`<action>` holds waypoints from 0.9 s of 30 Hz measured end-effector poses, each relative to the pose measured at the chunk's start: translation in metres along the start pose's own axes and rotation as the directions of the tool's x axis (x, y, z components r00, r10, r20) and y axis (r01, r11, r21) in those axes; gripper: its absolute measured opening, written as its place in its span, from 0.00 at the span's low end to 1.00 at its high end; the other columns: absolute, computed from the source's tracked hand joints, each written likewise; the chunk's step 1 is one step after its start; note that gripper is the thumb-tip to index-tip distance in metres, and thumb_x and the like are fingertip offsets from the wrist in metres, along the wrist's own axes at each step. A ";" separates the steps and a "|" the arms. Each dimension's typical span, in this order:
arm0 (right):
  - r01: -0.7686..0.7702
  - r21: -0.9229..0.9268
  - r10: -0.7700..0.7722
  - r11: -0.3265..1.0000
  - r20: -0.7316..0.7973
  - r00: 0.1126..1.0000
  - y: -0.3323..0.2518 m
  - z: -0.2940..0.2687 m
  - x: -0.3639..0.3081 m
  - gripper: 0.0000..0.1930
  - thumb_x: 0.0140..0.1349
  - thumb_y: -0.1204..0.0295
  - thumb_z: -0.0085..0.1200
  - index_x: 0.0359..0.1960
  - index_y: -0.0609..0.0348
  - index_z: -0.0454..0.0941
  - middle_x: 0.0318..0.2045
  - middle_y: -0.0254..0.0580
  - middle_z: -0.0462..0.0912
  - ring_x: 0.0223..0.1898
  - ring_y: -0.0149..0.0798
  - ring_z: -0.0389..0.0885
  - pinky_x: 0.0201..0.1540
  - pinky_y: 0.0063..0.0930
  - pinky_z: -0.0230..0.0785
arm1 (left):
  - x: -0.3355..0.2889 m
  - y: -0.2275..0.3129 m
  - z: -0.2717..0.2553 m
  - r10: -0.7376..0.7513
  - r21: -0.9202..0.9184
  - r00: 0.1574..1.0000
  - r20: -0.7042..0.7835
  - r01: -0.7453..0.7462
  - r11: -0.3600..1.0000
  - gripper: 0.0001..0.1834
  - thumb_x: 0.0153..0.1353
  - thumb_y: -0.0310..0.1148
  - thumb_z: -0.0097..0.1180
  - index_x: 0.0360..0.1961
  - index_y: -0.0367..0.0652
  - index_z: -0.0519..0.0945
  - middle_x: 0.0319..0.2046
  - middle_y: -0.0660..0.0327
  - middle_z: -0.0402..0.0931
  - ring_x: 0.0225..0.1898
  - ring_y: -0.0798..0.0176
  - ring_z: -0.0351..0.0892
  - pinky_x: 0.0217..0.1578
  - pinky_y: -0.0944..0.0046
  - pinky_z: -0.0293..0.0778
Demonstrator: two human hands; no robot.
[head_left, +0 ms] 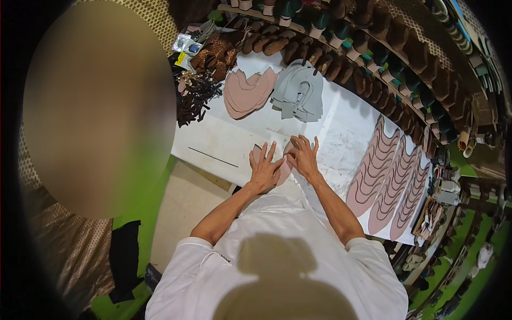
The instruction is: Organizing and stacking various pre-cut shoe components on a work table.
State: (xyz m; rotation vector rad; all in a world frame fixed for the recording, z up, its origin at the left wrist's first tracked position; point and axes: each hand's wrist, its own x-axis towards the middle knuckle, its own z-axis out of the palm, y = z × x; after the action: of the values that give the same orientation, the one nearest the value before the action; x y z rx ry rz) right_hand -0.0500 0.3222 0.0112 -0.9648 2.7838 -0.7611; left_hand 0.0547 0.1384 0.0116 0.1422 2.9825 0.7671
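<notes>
A pink U-shaped shoe-upper piece (286,173) lies on the white table under both my hands. My left hand (263,172) rests on it with the fingers spread, the thumb side toward the right hand. With bent fingers, my right hand (303,158) pinches the edge of the piece beside the left fingertips. The fingers cover part of the piece. Beyond them sit a stack of pink upper pieces (248,93) and a pile of grey cut pieces (301,90). A thin dark strip (213,157) lies left of my left hand.
Three rows of overlapping pink pieces (381,213) cover the table's right side. Dark scraps (193,98) and leopard-print material (216,56) lie at the far left. Racks of shoe lasts (368,53) curve along the back and right. A large blur hides the left side.
</notes>
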 end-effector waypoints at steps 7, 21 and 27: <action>-0.077 0.116 0.062 0.990 0.126 0.990 0.012 -0.006 0.014 0.10 0.50 0.60 0.71 0.30 0.49 0.89 0.66 0.36 0.72 0.76 0.52 0.56 0.74 0.78 0.25 | 0.000 -0.002 0.005 0.001 0.001 1.000 -0.010 -0.001 1.000 0.24 0.57 0.35 0.61 0.57 0.58 0.85 0.82 0.51 0.44 0.81 0.38 0.39 0.65 0.14 0.38; 0.047 0.020 -0.047 0.999 0.004 0.999 0.001 -0.007 0.023 0.03 0.59 0.65 0.68 0.33 0.44 0.88 0.62 0.34 0.76 0.74 0.49 0.61 0.75 0.75 0.25 | -0.002 0.000 0.001 -0.001 0.000 1.000 0.001 0.001 1.000 0.24 0.59 0.33 0.59 0.58 0.57 0.85 0.82 0.50 0.46 0.81 0.38 0.40 0.66 0.16 0.38; 0.041 0.017 -0.041 0.999 0.000 0.999 0.000 -0.006 0.024 0.03 0.59 0.66 0.68 0.33 0.44 0.88 0.60 0.34 0.77 0.73 0.49 0.63 0.75 0.76 0.26 | -0.002 0.000 0.001 0.009 0.015 1.000 0.003 -0.009 1.000 0.25 0.59 0.33 0.59 0.59 0.57 0.84 0.81 0.49 0.46 0.80 0.38 0.41 0.66 0.17 0.39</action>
State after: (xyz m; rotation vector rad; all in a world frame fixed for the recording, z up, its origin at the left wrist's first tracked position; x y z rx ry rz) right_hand -0.0705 0.3103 0.0184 -1.0216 2.7603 -0.7888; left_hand 0.0571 0.1389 0.0107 0.1566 2.9877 0.7455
